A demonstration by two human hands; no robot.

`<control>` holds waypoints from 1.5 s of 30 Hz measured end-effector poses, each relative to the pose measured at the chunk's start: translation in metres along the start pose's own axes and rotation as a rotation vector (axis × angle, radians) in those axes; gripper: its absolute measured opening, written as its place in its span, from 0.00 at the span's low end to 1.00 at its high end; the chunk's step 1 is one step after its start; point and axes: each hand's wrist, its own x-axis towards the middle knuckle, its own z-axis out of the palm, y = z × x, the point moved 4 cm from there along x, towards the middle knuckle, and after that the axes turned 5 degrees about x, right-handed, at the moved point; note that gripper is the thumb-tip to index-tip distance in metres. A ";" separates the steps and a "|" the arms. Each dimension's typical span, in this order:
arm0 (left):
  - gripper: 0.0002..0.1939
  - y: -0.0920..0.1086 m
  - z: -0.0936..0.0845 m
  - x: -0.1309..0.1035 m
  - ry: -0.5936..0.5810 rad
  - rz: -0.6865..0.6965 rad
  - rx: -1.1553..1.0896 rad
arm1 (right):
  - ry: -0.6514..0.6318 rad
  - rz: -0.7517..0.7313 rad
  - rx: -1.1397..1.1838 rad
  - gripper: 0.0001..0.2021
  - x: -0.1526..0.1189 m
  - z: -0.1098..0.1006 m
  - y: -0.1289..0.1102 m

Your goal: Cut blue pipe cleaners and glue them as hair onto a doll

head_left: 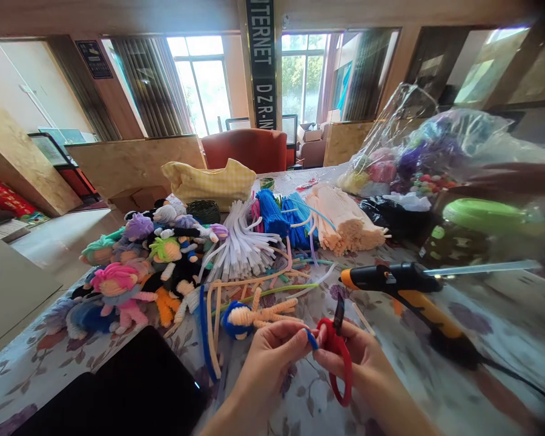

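Between my two hands is a short piece of blue pipe cleaner (311, 339), pinched by the fingers of my left hand (284, 348). My right hand (356, 351) has red-handled scissors (343, 363) hooked in it, dark blades pointing up, while its fingertips touch the blue piece's end. Just beyond my left hand lies a doll (258, 316) of peach pipe cleaner with blue hair. Loose blue and peach pipe cleaners (211, 330) lie left of it.
Finished dolls (127, 284) are heaped at the left, behind a black tablet (118, 387). Bundles of white (243, 242), blue (272, 212) and peach pipe cleaners (345, 221) stand at the back. A glue gun (399, 281) with its cord lies right.
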 end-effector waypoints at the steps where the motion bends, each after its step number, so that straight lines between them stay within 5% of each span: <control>1: 0.11 0.000 -0.001 0.000 0.008 -0.004 -0.007 | 0.001 -0.005 -0.002 0.14 0.000 0.000 0.000; 11: 0.11 0.011 0.000 0.000 0.013 0.030 0.002 | -0.046 0.061 0.056 0.16 -0.001 0.004 0.005; 20: 0.08 0.016 -0.007 0.002 0.043 0.150 -0.161 | -0.250 0.068 -0.111 0.26 -0.011 0.014 -0.008; 34: 0.09 0.022 -0.012 0.001 0.108 0.203 -0.194 | -0.325 0.289 -0.241 0.22 -0.017 0.019 -0.006; 45: 0.07 0.019 -0.011 0.002 0.079 0.233 -0.190 | -0.299 0.262 -0.229 0.21 -0.019 0.021 -0.005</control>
